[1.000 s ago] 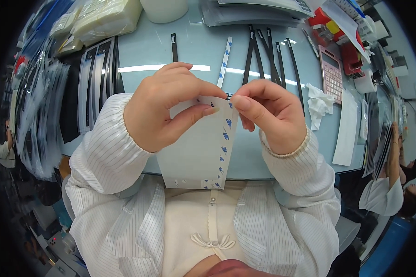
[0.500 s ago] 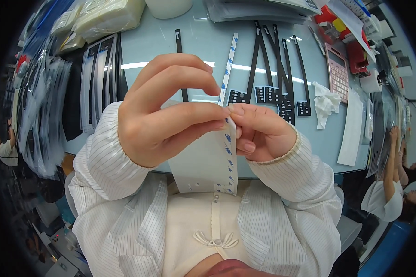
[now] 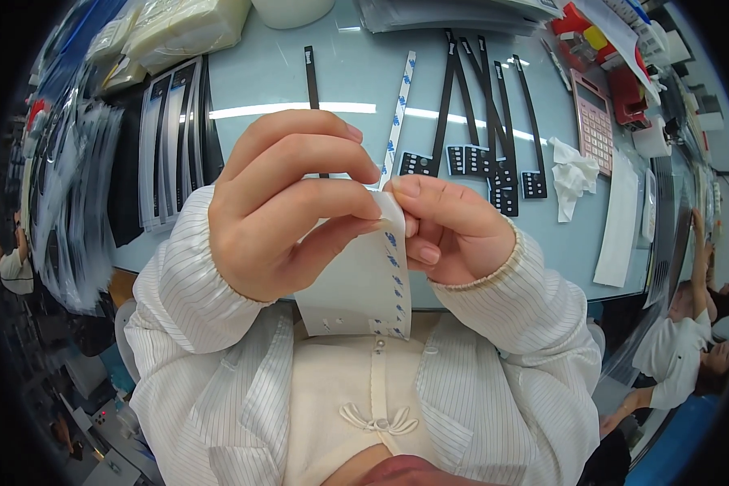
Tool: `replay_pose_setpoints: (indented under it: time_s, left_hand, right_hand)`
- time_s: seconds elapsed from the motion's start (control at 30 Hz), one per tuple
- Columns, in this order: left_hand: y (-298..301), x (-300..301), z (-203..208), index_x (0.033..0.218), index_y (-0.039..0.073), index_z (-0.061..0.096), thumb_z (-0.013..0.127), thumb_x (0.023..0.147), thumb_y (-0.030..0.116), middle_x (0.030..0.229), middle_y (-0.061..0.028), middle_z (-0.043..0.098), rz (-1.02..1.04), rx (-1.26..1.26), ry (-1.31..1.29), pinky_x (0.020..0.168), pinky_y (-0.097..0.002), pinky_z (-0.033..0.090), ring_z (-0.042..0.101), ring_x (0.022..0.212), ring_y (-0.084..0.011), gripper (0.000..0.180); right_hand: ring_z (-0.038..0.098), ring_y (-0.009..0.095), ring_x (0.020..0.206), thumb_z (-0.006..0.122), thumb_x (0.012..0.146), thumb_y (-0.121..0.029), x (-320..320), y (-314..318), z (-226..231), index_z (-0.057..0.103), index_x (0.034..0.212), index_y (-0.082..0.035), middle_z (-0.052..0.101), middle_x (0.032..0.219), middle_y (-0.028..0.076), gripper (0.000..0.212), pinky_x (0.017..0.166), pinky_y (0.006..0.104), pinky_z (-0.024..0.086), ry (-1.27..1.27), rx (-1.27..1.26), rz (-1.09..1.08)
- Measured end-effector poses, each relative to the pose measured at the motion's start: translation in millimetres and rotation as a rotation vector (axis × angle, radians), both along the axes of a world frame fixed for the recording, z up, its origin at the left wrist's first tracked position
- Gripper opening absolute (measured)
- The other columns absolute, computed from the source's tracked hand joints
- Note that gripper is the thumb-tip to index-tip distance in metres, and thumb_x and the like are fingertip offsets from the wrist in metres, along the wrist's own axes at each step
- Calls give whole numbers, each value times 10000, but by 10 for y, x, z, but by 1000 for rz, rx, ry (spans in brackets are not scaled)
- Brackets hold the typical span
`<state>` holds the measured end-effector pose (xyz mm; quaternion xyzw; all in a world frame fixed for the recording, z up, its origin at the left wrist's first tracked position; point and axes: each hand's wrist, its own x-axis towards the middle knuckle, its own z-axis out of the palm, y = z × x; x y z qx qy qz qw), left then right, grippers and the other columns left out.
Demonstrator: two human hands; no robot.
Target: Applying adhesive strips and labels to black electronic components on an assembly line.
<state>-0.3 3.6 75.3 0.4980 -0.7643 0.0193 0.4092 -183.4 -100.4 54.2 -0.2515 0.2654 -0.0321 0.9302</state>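
A whitish translucent sheet (image 3: 344, 283) with blue marks along its right side hangs in front of my chest. My left hand (image 3: 287, 215) pinches its upper edge between thumb and index finger, the other fingers curled above. At its top right corner, my right hand (image 3: 458, 223) is closed with thumb and index finger pinched on the sheet; its other fingers are folded under. The two sets of fingertips are a little apart. Just beyond them on the table lies a narrow white strip (image 3: 398, 113) with blue marks, its near end hidden by my hands.
Black strips with wide, white-dotted ends (image 3: 504, 190) lie beyond my right hand; a single black strip (image 3: 311, 77) lies left. Crumpled tissue (image 3: 573, 178) and a pink calculator (image 3: 593, 121) sit at right. Stacked clear plastic pieces (image 3: 85, 194) stand left. People are at the far sides.
My left fingertips have moved slightly left and down, away from my right fingertips. The sheet's upper corner now shows between them. My right hand has shifted slightly left.
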Motion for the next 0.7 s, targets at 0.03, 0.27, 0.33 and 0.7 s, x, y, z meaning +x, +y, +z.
replay_pose_setpoints:
  time_s: [0.03, 0.27, 0.33, 0.7]
  left_hand:
    - [11, 0, 13, 856, 63, 642, 819, 641, 47, 989, -100, 651, 15, 20, -8, 837, -393, 506, 595, 1005, -310, 279]
    - [145, 26, 190, 842, 66, 625, 794, 707, 103, 980, -105, 643, 97, 53, -120, 871, -430, 470, 583, 988, -321, 219]
    - [200, 23, 257, 837, 69, 625, 788, 724, 134, 973, -103, 643, 140, 35, -134, 879, -442, 463, 583, 986, -328, 209]
    - [1303, 421, 849, 939, 43, 619, 555, 960, 165, 998, -185, 622, 295, -293, -410, 1009, -502, 406, 588, 1054, -313, 140]
  right_hand:
    - [420, 68, 521, 506, 1005, -241, 9, -19, -46, 578, 895, -48, 551, 728, -6, 234, 512, 221, 336, -28, -17, -16]
    - [480, 51, 578, 659, 930, -204, 165, -265, -262, 646, 950, 6, 604, 740, 3, 211, 533, 202, 369, 202, -672, -162]
    - [506, 55, 600, 655, 931, -198, 205, -378, -458, 647, 959, 14, 616, 750, 5, 213, 554, 206, 393, 223, -886, -219]
    - [530, 105, 576, 664, 889, -159, 441, -510, -579, 665, 907, 13, 645, 720, 68, 172, 558, 249, 432, 339, -1720, -184]
